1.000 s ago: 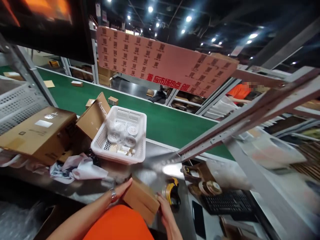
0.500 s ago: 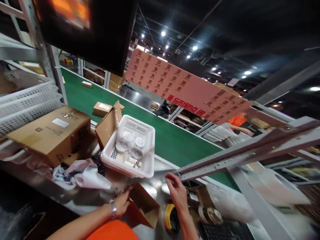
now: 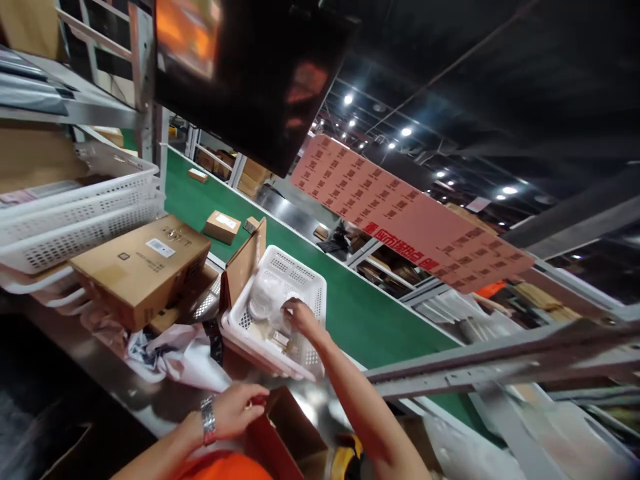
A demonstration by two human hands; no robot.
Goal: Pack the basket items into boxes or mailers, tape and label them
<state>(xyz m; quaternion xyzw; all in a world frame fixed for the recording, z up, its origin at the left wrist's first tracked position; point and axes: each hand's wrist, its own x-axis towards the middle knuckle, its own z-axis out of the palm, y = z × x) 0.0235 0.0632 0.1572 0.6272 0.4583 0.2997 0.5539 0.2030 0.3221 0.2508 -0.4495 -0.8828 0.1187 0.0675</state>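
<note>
Green belt (image 3: 360,317) lying beyond our hands. Left hand (image 3: 240,409) resting loose and half-curled beside an open box (image 3: 294,420); right hand (image 3: 301,317) poised among wrapped jars (image 3: 261,300) in the basket (image 3: 321,283) beneath, hold unclear. We're apparently picking, likely needing a secure pinch next.

Bright lamps (image 3: 407,132) glare from a dark ceiling (image 3: 500,93), lower corners blurred

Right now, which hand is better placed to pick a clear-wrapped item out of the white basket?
Probably the right hand: it reaches over the white basket, close to the clear-wrapped items. The left hand is outside the basket, by the open cardboard box.
</note>
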